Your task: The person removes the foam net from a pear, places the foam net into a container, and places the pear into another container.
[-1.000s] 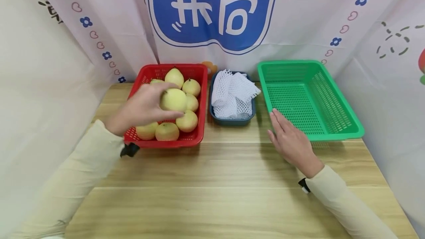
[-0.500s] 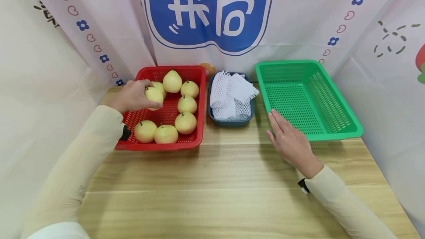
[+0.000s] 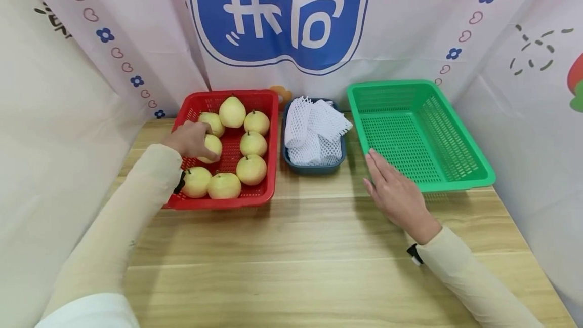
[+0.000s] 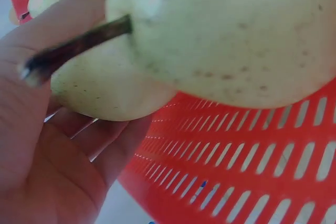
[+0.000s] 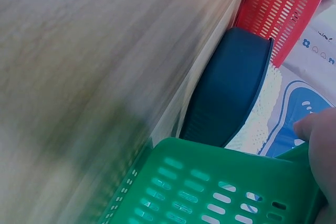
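My left hand [image 3: 189,139] holds a pale yellow pear [image 3: 212,149] at the left side of the red basket [image 3: 272,166]. In the left wrist view the fingers curl round that pear [image 4: 105,90], while a nearer pear [image 4: 226,35] with a dark stem covers part of it. Several other pears line the basket's sides, among them a tall one [image 3: 232,112] at the back. Over at the green basket [image 3: 471,185], my right hand [image 3: 398,196] rests with straight fingers on the near left rim; the right wrist view shows only part of this hand [image 5: 321,153].
A small dark blue tub [image 3: 314,169] filled with white foam net sleeves [image 3: 314,133] stands between the baskets. All three containers sit toward the back of the wooden table [image 3: 291,247], close to a printed cloth backdrop [image 3: 401,24].
My left hand has carried the pear from over the middle of the red basket to its left side and lowered it. The right hand has stayed at the green rim. The head view has shifted slightly.
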A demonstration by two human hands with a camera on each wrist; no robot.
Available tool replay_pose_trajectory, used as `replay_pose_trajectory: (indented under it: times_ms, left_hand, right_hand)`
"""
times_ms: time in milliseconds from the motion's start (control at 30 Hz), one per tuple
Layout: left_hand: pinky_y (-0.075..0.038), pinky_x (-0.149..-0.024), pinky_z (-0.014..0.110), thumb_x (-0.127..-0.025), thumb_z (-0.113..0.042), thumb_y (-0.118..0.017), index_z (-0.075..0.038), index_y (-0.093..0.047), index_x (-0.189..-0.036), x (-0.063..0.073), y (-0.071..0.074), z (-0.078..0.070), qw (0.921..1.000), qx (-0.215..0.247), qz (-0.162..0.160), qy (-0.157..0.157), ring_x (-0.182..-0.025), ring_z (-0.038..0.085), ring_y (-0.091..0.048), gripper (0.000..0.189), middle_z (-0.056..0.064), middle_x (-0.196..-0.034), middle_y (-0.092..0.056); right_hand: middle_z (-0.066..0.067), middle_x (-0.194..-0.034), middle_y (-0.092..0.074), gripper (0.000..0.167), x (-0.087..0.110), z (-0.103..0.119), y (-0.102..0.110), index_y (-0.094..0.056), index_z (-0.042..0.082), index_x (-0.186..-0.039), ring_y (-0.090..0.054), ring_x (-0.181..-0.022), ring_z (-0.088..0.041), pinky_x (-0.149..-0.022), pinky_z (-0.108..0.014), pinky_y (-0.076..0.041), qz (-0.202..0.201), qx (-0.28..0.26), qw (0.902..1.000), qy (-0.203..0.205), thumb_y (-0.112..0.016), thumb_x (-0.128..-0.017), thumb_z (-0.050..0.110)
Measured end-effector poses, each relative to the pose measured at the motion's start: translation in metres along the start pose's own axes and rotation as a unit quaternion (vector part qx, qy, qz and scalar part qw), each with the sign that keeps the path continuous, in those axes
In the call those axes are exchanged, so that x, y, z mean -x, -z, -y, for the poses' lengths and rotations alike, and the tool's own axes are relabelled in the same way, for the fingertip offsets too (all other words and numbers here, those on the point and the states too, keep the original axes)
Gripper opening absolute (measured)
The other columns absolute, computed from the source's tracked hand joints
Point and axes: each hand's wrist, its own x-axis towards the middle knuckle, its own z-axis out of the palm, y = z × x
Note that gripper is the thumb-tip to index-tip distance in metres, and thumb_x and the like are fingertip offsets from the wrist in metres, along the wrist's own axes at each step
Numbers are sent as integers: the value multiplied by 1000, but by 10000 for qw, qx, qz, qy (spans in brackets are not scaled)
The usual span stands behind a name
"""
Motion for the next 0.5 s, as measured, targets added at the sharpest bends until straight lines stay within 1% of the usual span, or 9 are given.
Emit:
replay_pose_trajectory:
  times_ms: [133, 267, 400, 500]
  left_hand:
    - [-43, -111, 70, -83, -42, -88, 3, -50, -149, 0, -6, 5, 9997, -82, 142, 153, -135, 50, -49, 88, 32, -147, -53]
    - [-44, -110, 69, -83, -41, -86, 3, -51, -146, 1, -9, 4, 9996, -102, 160, 205, -131, 47, -50, 85, 31, -144, -54]
    - [-48, -107, 64, -84, -41, -84, 3, -54, -141, 4, -8, -1, 9996, -217, 141, 70, -127, 44, -54, 78, 30, -138, -59]
    - [-48, -107, 63, -85, -39, -83, 3, -55, -142, 7, -6, -6, 9995, -260, 180, -46, -127, 43, -57, 76, 30, -138, -60]
  right_hand:
    - [-28, -154, -55, 56, 0, 1, 1, -49, -12, -150, -59, -139, -39, -103, -51, -56, -28, -36, 10000, 34, -49, -113, 30]
    - [-27, -154, -54, 57, -1, 1, 2, -49, -12, -150, -60, -138, -39, -101, -51, -57, -3, -9, 10000, 8, -60, -107, 25]
    - [-27, -156, -52, 66, -2, 1, 5, -48, -11, -151, -59, -139, -39, -101, -51, -57, 153, 0, 9998, -84, -72, -99, 21]
    - [-27, -159, -49, 71, -3, 1, 9, -45, -11, -153, -56, -142, -40, -105, -52, -55, 454, -88, 9987, -198, -75, -97, 23]
